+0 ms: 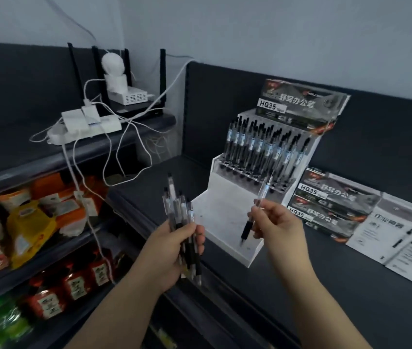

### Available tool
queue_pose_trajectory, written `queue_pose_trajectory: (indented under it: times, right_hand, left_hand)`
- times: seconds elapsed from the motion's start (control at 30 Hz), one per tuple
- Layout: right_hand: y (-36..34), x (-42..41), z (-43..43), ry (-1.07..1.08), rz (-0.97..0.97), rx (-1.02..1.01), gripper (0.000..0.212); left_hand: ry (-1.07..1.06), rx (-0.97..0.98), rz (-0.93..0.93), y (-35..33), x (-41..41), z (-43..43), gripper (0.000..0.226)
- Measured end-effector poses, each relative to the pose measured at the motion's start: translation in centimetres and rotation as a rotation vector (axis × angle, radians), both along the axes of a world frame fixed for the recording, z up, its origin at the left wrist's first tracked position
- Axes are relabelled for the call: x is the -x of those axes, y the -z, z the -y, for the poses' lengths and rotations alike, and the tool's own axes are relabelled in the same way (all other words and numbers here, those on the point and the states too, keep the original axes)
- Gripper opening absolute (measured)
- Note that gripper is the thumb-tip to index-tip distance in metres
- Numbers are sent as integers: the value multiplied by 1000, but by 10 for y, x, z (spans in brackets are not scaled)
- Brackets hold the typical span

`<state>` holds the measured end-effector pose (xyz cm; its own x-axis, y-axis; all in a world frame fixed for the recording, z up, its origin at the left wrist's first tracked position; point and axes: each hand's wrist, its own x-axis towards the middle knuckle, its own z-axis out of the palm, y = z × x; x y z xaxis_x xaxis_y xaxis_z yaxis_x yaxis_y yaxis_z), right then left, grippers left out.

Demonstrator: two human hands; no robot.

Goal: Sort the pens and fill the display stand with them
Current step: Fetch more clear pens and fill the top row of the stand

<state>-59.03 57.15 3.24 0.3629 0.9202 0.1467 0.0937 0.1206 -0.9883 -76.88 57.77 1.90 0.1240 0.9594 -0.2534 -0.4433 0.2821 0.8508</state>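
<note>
A white stepped display stand [227,238] sits on the dark shelf top, its upper rows filled with several black-and-clear pens [262,149]; the lowest step is bare. My left hand [174,250] grips a bundle of pens [179,210] upright, left of the stand. My right hand [280,227] holds a single pen [256,210] tip down, with the tip just above the stand's bare front step.
Pen boxes [330,197] and flattened packaging [406,238] lie to the right of the stand. A router, a power strip and white cables [94,122] occupy the back left shelf. Snack packets [31,222] fill the lower shelves on the left.
</note>
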Motion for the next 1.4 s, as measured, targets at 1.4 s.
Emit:
queue_pose_trajectory:
  times: [1.4]
  right_hand:
    - [-24,-18,-74,853,518,67,17]
  left_hand:
    - [563,-76,150,-25,-23,-148,10]
